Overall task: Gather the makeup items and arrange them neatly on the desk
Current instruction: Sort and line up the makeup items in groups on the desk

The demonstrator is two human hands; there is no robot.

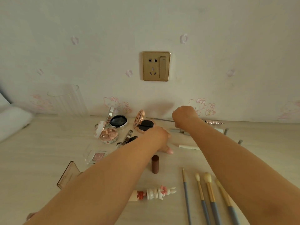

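Gathering stage: the right hand (185, 115) pinches a thin pencil (162, 119) near the wall; the left hand's (158, 138) grip cannot be told. Next, the pencil likely joins the makeup brushes (209, 197).

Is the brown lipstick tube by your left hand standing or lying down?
Standing. The brown lipstick tube is upright on the desk, its round top showing.
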